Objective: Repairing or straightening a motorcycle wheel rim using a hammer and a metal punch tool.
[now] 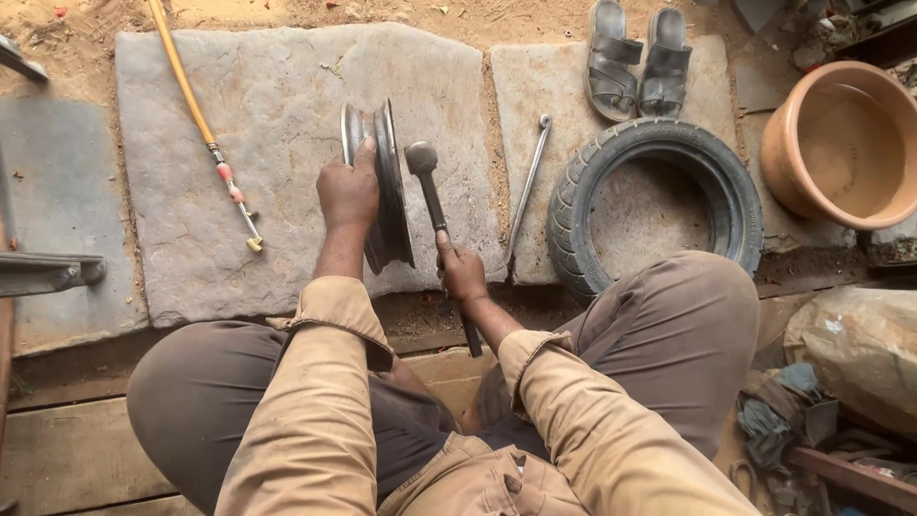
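Steel wheel rim, grey and dished (382,182), stood on edge on flat stone slab (277,105), steadied upright by left hand (348,191) gripping its top edge, exposing it to dark-handled metal hammer (435,210) clenched in right hand (462,272).

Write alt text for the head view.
A seated person's left hand steadies a metal wheel rim upright on a stone slab, while the right hand holds a hammer beside it. A tyre lies to the right.
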